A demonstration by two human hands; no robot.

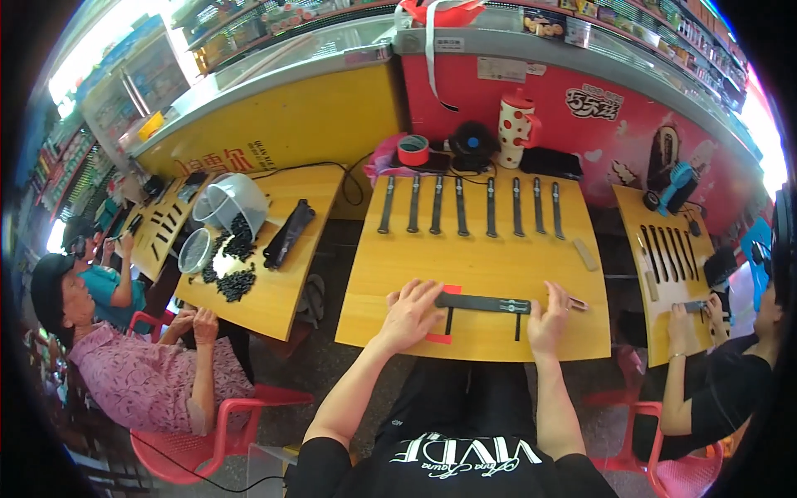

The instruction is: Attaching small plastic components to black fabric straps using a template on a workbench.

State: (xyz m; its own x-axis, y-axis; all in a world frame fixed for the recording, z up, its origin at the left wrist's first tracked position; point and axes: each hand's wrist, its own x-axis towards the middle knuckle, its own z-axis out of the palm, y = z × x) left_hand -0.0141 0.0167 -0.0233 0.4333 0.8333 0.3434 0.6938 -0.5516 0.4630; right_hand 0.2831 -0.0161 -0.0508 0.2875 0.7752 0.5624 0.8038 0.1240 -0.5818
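Black shirt (465,473) nearest; beyond, both hands (413,315) hold a black strip (486,304), long axis left-to-right

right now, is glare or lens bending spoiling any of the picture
Head view: glare burns out parts of the upper left and right edge; the fisheye bends the counter and blackens the rim; the black strip between the left hand and right hand looks fairly clear.

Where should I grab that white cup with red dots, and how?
Probably by the red handle of the dotted cup, coming from the person's right: the cup stands upright, and its handle sticks out on that side.
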